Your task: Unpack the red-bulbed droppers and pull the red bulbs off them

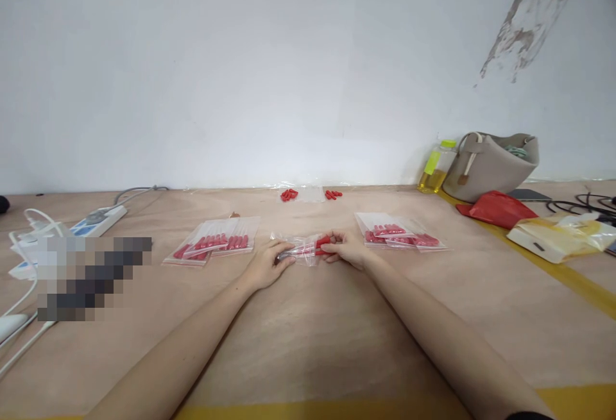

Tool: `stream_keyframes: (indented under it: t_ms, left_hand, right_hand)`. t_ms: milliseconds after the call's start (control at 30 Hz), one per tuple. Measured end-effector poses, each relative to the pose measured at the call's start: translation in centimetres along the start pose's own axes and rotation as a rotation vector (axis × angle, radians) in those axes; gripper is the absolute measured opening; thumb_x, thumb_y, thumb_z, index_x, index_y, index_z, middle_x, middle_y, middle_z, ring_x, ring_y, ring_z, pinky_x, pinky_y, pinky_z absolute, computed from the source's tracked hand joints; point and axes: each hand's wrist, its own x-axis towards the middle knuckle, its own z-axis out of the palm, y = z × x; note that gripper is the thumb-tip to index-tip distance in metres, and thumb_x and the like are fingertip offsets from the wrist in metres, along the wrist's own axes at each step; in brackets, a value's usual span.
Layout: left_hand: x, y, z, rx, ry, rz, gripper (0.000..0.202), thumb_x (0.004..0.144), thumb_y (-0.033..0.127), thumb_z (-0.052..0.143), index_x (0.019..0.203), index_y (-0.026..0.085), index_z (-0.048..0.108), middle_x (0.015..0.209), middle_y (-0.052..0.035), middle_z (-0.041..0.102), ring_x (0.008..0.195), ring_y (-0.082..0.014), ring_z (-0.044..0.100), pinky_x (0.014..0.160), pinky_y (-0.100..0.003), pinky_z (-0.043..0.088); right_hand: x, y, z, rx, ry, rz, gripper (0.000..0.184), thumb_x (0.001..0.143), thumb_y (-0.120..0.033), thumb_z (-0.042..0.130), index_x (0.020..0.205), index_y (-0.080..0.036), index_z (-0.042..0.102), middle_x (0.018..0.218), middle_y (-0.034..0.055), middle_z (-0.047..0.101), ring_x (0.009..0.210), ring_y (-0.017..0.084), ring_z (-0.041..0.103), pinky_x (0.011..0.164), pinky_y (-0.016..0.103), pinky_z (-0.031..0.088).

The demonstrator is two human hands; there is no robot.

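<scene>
A clear bag sits mid-tabletop; the left hand's grip pinches its left end, the right hand's grip pinches red ends at its right. Filled bags to the left and filled bags to the right look finished. Loose red pieces at the far edge seem left to bag.

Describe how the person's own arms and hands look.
The left hand and right hand are bare, without gloves. The left forearm shows no sleeve; the right forearm is bare down to something black at the bottom edge, perhaps a cuff or band.
</scene>
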Motion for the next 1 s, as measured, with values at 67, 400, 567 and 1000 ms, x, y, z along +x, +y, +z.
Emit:
stream_keyframes:
  t_ms: [67,400,567,1000]
  left_hand:
    - [0.0,0.0,0.0,0.005,-0.005,0.0,0.027,0.082,0.034,0.05,0.103,0.021,0.058,0.095,-0.0051,0.06,0.087,-0.0177,0.056,0.079,-0.031,0.044]
    - [0.0,-0.3,0.1,-0.001,0.002,-0.011,0.025,0.083,0.033,0.049,0.102,0.021,0.06,0.097,-0.0054,0.061,0.09,-0.0189,0.056,0.082,-0.034,0.044]
    - [0.0,-0.8,0.2,0.021,0.048,-0.071,0.024,0.083,0.033,0.049,0.099,0.02,0.061,0.096,-0.006,0.062,0.09,-0.0199,0.056,0.083,-0.037,0.044]
    - [-0.1,-0.6,0.1,0.106,0.053,-0.023,0.031,0.088,0.034,0.038,0.108,0.022,0.058,0.112,-0.0064,0.058,0.105,-0.0205,0.051,0.092,-0.039,0.041]
  right_hand:
    - [-0.1,0.1,0.3,0.032,0.017,-0.029,0.028,0.056,-0.03,0.074,0.072,-0.016,0.056,0.069,-0.0021,0.061,0.061,0.009,0.059,0.061,0.024,0.051]
    - [0.1,0.2,0.5,0.127,-0.003,0.002,0.031,0.055,-0.036,0.075,0.076,-0.015,0.066,0.074,0.0007,0.065,0.068,0.01,0.06,0.066,0.024,0.053]
    - [-0.1,-1.8,-2.9,0.076,0.046,0.077,0.02,0.053,-0.025,0.077,0.067,-0.013,0.067,0.07,0.0053,0.066,0.067,0.014,0.062,0.063,0.026,0.054]
    - [-2.0,0.3,-3.2,-0.997,0.468,-0.619,0.021,0.081,-0.019,0.047,0.093,-0.019,0.064,0.097,0.0108,0.057,0.087,0.022,0.056,0.078,0.037,0.046]
